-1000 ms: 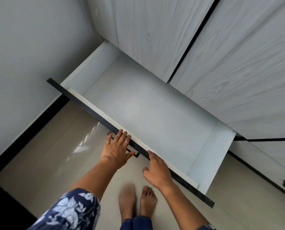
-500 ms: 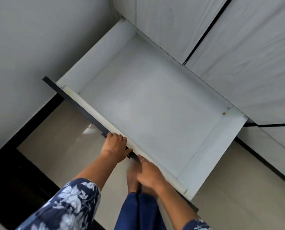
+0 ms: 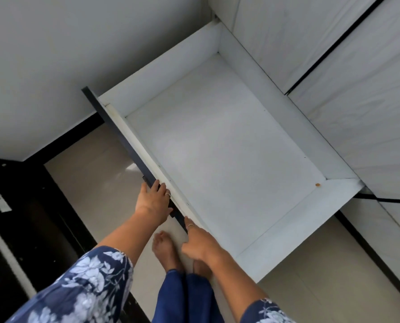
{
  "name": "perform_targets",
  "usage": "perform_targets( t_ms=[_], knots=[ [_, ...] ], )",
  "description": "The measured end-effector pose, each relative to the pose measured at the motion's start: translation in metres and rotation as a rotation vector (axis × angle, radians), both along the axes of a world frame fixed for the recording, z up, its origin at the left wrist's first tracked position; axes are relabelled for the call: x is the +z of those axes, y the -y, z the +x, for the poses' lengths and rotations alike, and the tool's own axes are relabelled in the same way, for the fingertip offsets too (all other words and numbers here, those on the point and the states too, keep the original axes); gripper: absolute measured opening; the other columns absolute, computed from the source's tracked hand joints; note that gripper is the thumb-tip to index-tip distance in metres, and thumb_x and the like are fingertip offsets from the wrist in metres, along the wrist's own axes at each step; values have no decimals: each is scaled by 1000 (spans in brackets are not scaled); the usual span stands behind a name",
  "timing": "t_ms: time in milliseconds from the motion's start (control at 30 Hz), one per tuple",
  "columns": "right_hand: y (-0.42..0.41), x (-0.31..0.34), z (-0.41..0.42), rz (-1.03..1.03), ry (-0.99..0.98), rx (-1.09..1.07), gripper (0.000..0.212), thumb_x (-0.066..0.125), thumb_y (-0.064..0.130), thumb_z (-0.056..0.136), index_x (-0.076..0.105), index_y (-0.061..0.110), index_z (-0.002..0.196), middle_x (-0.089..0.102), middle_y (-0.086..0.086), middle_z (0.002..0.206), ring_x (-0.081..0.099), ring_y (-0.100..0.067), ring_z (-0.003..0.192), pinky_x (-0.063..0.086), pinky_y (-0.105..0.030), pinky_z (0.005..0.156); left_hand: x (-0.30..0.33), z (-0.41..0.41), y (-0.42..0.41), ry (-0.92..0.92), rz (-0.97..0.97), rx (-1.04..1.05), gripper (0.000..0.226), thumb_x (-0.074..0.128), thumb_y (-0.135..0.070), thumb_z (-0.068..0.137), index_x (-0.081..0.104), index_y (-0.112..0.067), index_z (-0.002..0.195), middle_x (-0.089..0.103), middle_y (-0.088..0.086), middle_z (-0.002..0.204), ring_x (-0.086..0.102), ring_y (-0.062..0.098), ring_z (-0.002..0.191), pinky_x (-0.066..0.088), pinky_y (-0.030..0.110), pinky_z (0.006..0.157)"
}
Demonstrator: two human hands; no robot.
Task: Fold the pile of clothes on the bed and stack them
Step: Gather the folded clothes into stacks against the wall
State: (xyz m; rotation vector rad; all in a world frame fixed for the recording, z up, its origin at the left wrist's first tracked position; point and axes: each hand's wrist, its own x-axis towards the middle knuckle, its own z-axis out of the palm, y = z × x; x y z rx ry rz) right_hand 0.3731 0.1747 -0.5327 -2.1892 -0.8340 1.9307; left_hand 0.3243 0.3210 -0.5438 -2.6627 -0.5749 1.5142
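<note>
Both hands grip the dark front edge of the wardrobe drawer: left hand, right hand. No clothes show, so you probably fetch the pile next.

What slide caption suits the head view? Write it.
Both hands, left and right, grip the dark front of an open white drawer.

A room in a home is shown, most likely a bedroom. This is suggested by a tall white wardrobe with flat doors, a deep white drawer pulled out at its base, a glossy tiled floor, plain painted walls, and bare feet.
</note>
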Motion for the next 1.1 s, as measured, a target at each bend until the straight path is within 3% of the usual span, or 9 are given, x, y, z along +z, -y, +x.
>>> perform_targets(
  t_ms=[267,500,667,1100],
  knots=[
    [-37,19,17,138,246,370,78,47,16,89,4,16,154,4,-6,162,12,-22,148,20,-40,118,28,-21,-3,122,-40,239,63,29,-39,102,-1,-20,153,-10,0,161,-9,21,148,2,47,118],
    [-88,48,4,299,507,450,68,39,31,100,1,18,154,-5,-6,162,-3,-21,149,4,-45,119,62,-66,-25,291,24,520,67,31,-40,101,-7,-21,153,-16,1,160,-16,23,147,1,46,119],
    [-117,67,-30,348,554,558,69,38,35,100,-2,19,154,-8,-5,161,-6,-20,149,0,-45,118,78,-117,-37,397,70,821,67,31,-42,101,-4,-20,153,-14,0,160,-12,23,147,4,44,119],
    [-165,137,-195,541,566,947,69,38,35,100,0,17,154,-8,-6,161,-3,-21,149,3,-45,119,139,-328,-21,528,324,1262,68,36,-39,99,1,-20,154,-8,-1,161,-7,21,148,6,43,118]
  ],
)
